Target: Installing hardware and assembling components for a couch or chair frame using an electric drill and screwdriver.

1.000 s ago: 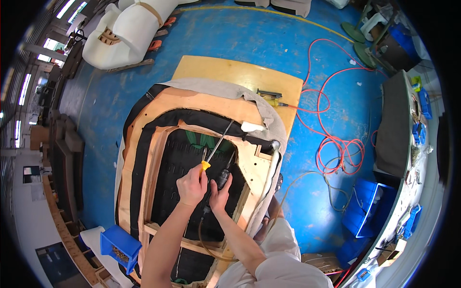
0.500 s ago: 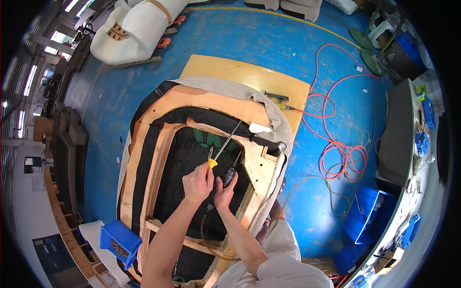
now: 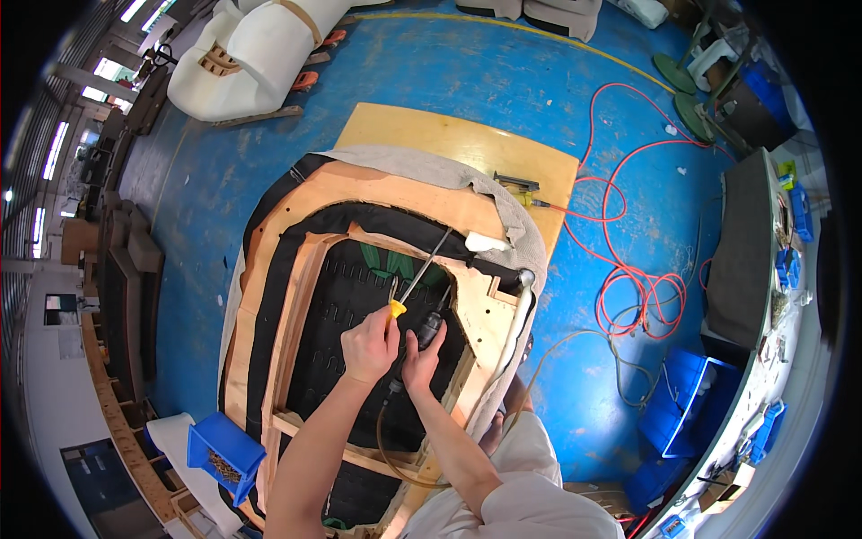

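My left hand is closed around the yellow handle of a screwdriver. Its long metal shaft slants up to the right, the tip at the black fabric strip along the inner edge of a wooden frame. Close beside it, my right hand grips a dark, slim air screwdriver, its thin bit pointing upward over the frame's opening. A brownish hose runs from the tool's lower end. Black fabric with wavy springs shows inside the frame. Grey upholstery fabric hangs around the outer edge.
The frame lies on a wooden board. A staple gun with a red hose rests at the board's right. A blue bin of screws sits at the frame's lower left. Blue bins stand at right, a foam-covered seat far left.
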`<action>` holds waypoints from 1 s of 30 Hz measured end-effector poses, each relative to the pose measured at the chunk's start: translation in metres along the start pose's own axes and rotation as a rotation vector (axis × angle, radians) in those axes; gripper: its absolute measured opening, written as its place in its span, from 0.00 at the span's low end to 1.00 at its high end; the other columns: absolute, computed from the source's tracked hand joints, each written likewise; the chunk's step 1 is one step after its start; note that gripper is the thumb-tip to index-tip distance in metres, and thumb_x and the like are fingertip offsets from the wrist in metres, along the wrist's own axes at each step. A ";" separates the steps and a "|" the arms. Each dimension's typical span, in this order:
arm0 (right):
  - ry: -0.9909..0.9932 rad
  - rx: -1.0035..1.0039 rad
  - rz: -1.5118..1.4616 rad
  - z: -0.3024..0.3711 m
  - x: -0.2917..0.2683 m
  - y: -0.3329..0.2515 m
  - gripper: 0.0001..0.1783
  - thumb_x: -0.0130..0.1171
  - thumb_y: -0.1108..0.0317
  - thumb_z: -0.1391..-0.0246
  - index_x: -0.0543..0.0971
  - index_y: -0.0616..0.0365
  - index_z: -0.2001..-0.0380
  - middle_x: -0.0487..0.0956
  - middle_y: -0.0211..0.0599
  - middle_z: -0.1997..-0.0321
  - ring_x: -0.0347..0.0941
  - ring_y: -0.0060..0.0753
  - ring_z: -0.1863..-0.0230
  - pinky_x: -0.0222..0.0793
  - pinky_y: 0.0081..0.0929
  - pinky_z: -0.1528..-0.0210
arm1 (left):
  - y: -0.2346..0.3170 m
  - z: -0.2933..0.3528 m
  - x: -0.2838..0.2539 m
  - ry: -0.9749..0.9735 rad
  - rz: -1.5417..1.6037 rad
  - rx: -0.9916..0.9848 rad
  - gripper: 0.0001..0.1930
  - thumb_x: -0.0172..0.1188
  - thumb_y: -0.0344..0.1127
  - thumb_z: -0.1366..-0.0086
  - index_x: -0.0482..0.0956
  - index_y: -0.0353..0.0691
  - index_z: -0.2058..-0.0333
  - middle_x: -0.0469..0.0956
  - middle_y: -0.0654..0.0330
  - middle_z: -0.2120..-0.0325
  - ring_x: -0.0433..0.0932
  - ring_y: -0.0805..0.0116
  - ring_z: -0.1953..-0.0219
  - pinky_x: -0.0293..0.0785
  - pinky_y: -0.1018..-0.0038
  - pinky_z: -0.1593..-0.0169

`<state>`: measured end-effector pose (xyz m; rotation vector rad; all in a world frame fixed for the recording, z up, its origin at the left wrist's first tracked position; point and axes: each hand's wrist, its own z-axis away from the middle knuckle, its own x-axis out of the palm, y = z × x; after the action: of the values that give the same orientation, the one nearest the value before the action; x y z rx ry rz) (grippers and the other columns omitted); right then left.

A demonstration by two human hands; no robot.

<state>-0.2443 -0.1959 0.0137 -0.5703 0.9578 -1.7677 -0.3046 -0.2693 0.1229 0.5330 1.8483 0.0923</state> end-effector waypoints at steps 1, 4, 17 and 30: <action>-0.002 0.001 0.000 0.000 0.000 -0.001 0.47 0.64 0.56 0.33 0.47 0.46 0.22 0.85 0.53 0.57 0.83 0.50 0.59 0.75 0.40 0.53 | 0.000 0.000 0.000 -0.001 0.000 0.002 0.11 0.63 0.31 0.34 0.80 0.37 0.54 0.84 0.54 0.71 0.84 0.53 0.75 0.80 0.63 0.74; 0.008 0.007 0.010 0.000 0.001 -0.004 0.48 0.64 0.55 0.34 0.47 0.46 0.22 0.85 0.53 0.57 0.83 0.50 0.58 0.75 0.39 0.53 | -0.002 0.003 0.001 -0.007 -0.007 -0.002 0.11 0.63 0.31 0.34 0.80 0.37 0.54 0.84 0.54 0.71 0.84 0.53 0.75 0.80 0.63 0.74; -0.011 0.061 -0.025 -0.001 -0.002 -0.016 0.47 0.65 0.56 0.35 0.50 0.50 0.22 0.83 0.54 0.50 0.82 0.47 0.52 0.74 0.38 0.46 | -0.008 0.010 0.006 0.006 -0.032 0.015 0.12 0.63 0.31 0.34 0.80 0.36 0.53 0.84 0.54 0.71 0.84 0.54 0.76 0.80 0.63 0.74; 0.050 -0.061 -0.001 -0.013 0.006 0.003 0.48 0.64 0.53 0.35 0.47 0.45 0.22 0.84 0.53 0.56 0.83 0.51 0.60 0.75 0.40 0.55 | -0.009 0.011 0.013 0.004 -0.035 0.017 0.12 0.63 0.31 0.34 0.80 0.36 0.53 0.82 0.55 0.73 0.83 0.55 0.77 0.78 0.64 0.75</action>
<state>-0.2546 -0.1978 0.0033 -0.5671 1.0498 -1.7655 -0.3007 -0.2743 0.1052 0.5122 1.8632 0.0541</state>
